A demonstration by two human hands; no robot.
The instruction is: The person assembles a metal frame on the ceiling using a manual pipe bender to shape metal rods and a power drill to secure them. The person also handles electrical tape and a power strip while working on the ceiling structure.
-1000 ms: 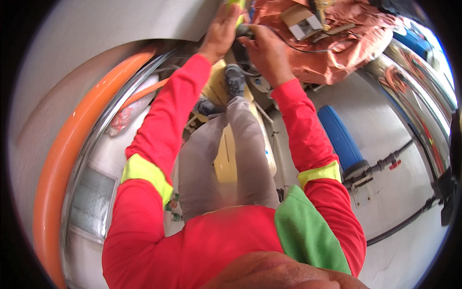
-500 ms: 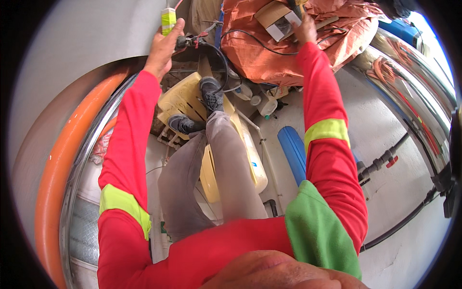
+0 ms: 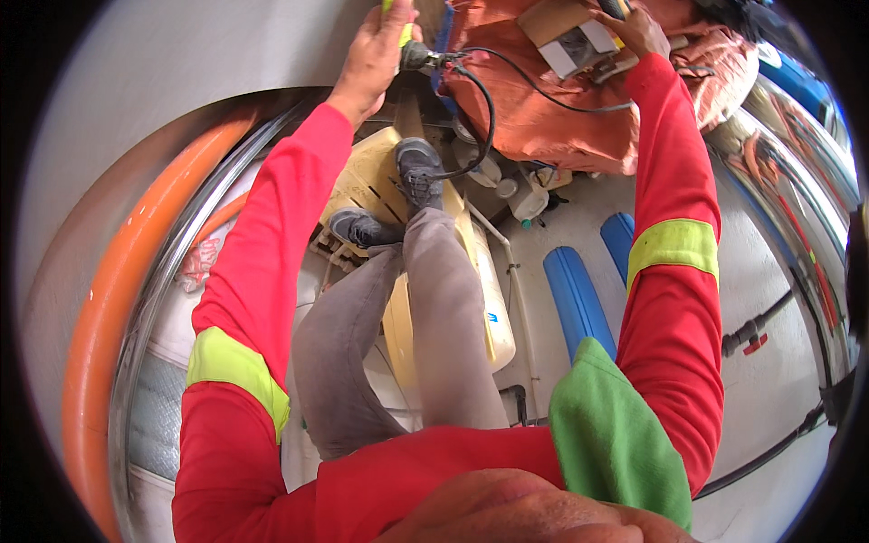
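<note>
At the top of the view my left hand point(image 3: 367, 63) is raised against the pale wall, its fingers closed around a yellow-green object point(image 3: 396, 20) cut off by the upper edge. Just right of that hand is a dark fitting point(image 3: 416, 56), with a black cable point(image 3: 491, 118) looping down from it. Farther right, my right hand point(image 3: 643, 34) grips a black-and-yellow handle point(image 3: 617, 9), only partly in view. Beside this hand an open cardboard box point(image 3: 552, 20) with a grey-and-white printed flap lies on an orange tarp point(image 3: 534, 122).
My shoes stand on a yellow plastic step point(image 3: 362, 172). An orange pipe point(image 3: 118, 271) curves along the left. Blue half-round pieces point(image 3: 579, 299), white pipe point(image 3: 511, 271) and bottles point(image 3: 529, 204) lie on the floor. Clear-wrapped rolls point(image 3: 797, 172) and black pipe with a red valve point(image 3: 756, 344) are at right.
Both hands sit farther right and higher in the picture, and the whole scene has shifted right too. The yellow-green object and the handle are now more cut off at the top.
</note>
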